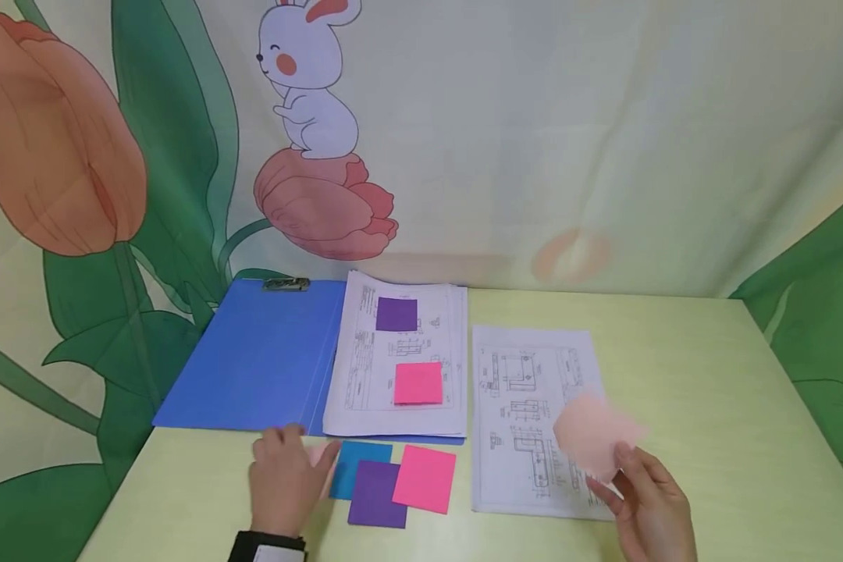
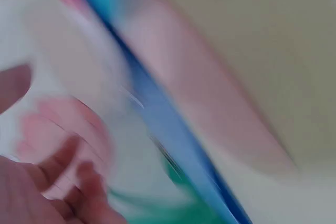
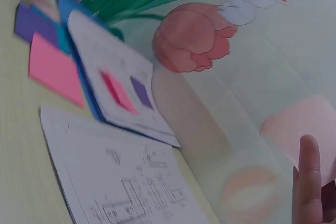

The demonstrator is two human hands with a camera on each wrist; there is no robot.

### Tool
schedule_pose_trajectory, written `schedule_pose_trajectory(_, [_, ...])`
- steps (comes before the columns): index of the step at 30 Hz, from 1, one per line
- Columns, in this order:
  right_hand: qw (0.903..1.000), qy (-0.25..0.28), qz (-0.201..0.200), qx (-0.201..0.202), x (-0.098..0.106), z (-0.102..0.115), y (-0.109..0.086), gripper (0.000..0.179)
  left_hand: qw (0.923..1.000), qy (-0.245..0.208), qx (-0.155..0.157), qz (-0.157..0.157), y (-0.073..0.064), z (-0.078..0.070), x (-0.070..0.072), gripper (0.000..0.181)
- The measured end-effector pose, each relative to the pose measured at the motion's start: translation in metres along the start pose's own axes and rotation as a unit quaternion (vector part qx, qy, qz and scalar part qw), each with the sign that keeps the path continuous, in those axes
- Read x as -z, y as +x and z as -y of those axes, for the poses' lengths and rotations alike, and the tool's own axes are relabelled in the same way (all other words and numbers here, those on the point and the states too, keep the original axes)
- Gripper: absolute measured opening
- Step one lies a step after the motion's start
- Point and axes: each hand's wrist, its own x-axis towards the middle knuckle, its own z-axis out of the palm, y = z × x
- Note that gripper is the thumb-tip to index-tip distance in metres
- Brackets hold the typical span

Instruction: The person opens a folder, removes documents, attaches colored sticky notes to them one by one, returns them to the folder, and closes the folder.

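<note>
My right hand (image 1: 649,499) pinches a light pink sticky note (image 1: 590,433) between thumb and fingers, above the right-hand drawing sheet (image 1: 506,492). In the right wrist view, one finger lies across the face of that note (image 3: 294,127). My left hand (image 1: 284,480) is over the table beside a light pink pad (image 1: 325,474), which it partly hides. The left wrist view is blurred; the thumb and fingers stand apart with nothing between them. Blue (image 1: 358,451), purple (image 1: 378,499) and bright pink (image 1: 425,478) pads lie overlapping to the right of that hand.
An opened blue folder (image 1: 253,359) with a metal clip (image 1: 286,284) lies at the back left. On its right side rests a stack of drawings (image 1: 358,421) bearing a purple note (image 1: 396,314) and a bright pink note (image 1: 418,383). A printed curtain (image 1: 499,140) hangs behind the table.
</note>
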Motion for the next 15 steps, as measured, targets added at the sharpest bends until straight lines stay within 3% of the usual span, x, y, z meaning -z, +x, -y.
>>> schedule_pose_trajectory(2, [0.9944,-0.071,-0.019,0.075,0.004,-0.011,0.014,0.014,0.9953,-0.071,-0.065,0.007,-0.002,-0.029,0.002,0.046])
schedule_pose_trajectory(3, [0.9857,-0.124,-0.028,0.11,0.003,-0.016,0.023,0.017,0.9895,-0.107,-0.094,0.026,-0.002,-0.045,0.001,0.038])
schedule_pose_trajectory(5, [0.9534,-0.244,-0.032,0.175,0.004,-0.025,0.046,0.025,0.9744,-0.159,-0.136,0.081,0.004,-0.074,-0.002,0.026])
schedule_pose_trajectory(6, [0.9277,-0.31,-0.024,0.207,0.005,-0.031,0.058,0.027,0.9645,-0.187,-0.149,0.112,0.008,-0.087,-0.005,0.024])
schedule_pose_trajectory(7, [0.896,-0.379,-0.023,0.23,0.001,-0.033,0.067,0.028,0.9536,-0.216,-0.155,0.142,0.014,-0.098,-0.009,0.025])
schedule_pose_trajectory(9, [0.8177,-0.501,0.008,0.283,-0.007,-0.038,0.082,0.026,0.9252,-0.287,-0.139,0.206,0.028,-0.119,-0.018,0.032])
schedule_pose_trajectory(12, [0.7069,-0.596,0.089,0.37,-0.024,-0.042,0.089,0.026,0.8715,-0.393,-0.084,0.281,0.05,-0.146,-0.033,0.047])
schedule_pose_trajectory(14, [0.649,-0.632,0.137,0.402,-0.036,-0.042,0.086,0.03,0.8438,-0.439,-0.048,0.306,0.061,-0.162,-0.04,0.048])
schedule_pose_trajectory(15, [0.6304,-0.643,0.154,0.407,-0.042,-0.04,0.083,0.03,0.8369,-0.449,-0.036,0.311,0.065,-0.168,-0.043,0.044])
